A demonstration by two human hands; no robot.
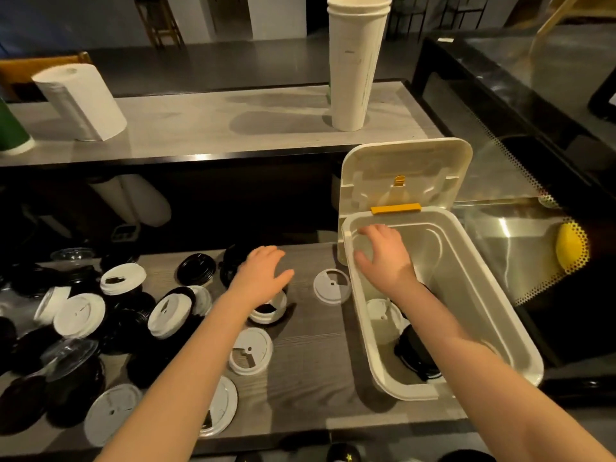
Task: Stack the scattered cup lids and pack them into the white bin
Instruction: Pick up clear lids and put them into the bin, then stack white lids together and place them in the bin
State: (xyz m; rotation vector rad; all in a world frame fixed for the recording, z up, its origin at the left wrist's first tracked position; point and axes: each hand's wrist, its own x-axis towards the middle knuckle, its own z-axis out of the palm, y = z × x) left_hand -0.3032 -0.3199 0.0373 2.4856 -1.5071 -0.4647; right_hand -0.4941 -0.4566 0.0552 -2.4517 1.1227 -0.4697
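Reaching over the far end of the white bin (520, 331) with the right hand (383, 258), fingers spread wide and gripping nothing. Holding the left hand (263, 271) low over a white lid (270, 311) on the table (310, 361), fingers spread too, pinching nothing.

Spotting small marks on the tall stack of paper cups (355, 61), too blurry to read.

Seeing the bin on the right side of the gray wood table, with its flip top (406, 168) standing open and a yellow strip (395, 208) where top meets bin. Finding one white bin lid (383, 315) and some black bin lids (416, 355) down in the near end of the bin. Finding many more scattered lids (80, 315), black, white and clear, heaped on the left side of the table, plus a flat lid (331, 286) lying alone just beside the bin.

Looking up to a gray shelf (200, 128) behind, with a paper towel roll (80, 101) and the cups standing on it. Looking right to a shiny metal counter (500, 235) in a dim room.
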